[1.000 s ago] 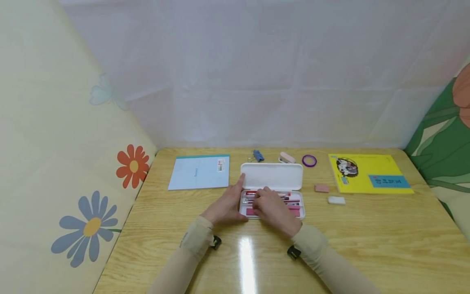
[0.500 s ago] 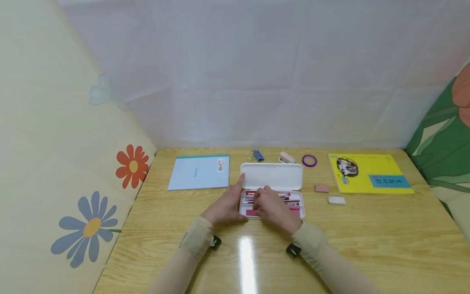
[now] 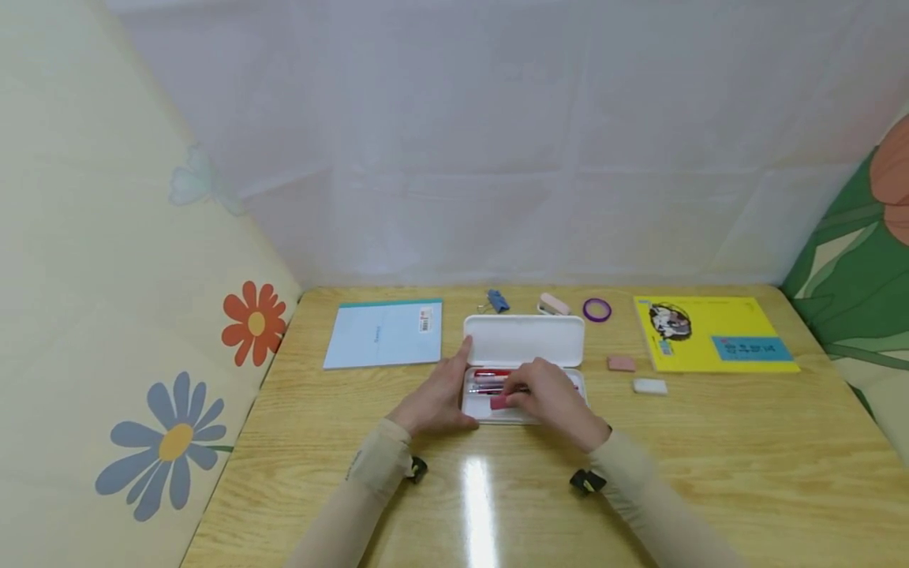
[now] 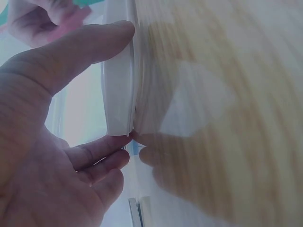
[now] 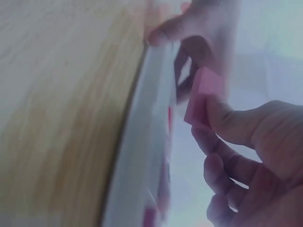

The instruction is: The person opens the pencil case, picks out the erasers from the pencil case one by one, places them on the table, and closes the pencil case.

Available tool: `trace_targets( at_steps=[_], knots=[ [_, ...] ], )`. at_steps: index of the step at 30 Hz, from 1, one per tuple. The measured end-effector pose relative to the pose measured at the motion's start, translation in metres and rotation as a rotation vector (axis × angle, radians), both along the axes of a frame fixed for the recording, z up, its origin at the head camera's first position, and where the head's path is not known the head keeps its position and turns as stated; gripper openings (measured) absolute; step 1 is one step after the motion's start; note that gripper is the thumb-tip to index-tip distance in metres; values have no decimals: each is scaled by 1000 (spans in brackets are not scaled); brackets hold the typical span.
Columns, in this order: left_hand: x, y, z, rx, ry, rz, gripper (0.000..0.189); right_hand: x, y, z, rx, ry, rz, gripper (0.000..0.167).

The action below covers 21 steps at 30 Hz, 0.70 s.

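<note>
Just below the centre of the head view, the right hand point(image 3: 550, 398) pinches a pink bar point(image 3: 499, 401) between thumb and fingertips, over the near part of the open white pencil case point(image 3: 482, 409). The right wrist view shows the bar tilted at mid-frame; the fingers hide some of it, so its full length cannot be told. A light pinch should serve best (a hard squeeze on smooth, flat sides might make it slip).

To its left, the left hand point(image 3: 436, 394) grasps nothing: its thumb lies over the case's near wall, its forefinger reaching along the left end to the lid point(image 3: 525, 341). That brace is worth having, since the case could otherwise slide on the wooden table point(image 3: 369, 402).

Behind the bar, pens point(image 3: 492, 374) lie in the back of the case, close to the right fingertips; a fairly upright path, with the knuckles high, would avoid dragging them. The bar is best levelled before it passes the rim, and the raised lid beyond should not be knocked.

Farther off, at right of centre, a white eraser point(image 3: 649, 386) and a dusty-pink block point(image 3: 621, 364) sit well apart from the fingers, needing no special care.
</note>
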<state>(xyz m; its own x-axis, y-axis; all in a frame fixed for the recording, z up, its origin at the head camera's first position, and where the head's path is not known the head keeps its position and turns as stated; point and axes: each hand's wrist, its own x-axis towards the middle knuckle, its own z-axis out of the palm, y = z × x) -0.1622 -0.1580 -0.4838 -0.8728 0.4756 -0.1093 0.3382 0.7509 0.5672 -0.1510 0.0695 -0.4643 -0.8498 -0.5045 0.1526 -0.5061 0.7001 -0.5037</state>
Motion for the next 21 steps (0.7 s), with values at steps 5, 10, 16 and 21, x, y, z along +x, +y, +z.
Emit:
trace_targets(
  at_steps=[5,10,16,21],
  knots=[
    [0,1,1,-13,-13,9,144,4,20,8,-2,-57,-46,4],
    [0,0,0,-14,-10,13,146,7,44,15,-16,-95,-79,6],
    [1,1,0,-9,-11,10,145,11,85,21,-47,-123,-152,5],
    [2,1,1,-5,-4,14,144,12,120,22,-69,-138,-245,5]
  ],
)
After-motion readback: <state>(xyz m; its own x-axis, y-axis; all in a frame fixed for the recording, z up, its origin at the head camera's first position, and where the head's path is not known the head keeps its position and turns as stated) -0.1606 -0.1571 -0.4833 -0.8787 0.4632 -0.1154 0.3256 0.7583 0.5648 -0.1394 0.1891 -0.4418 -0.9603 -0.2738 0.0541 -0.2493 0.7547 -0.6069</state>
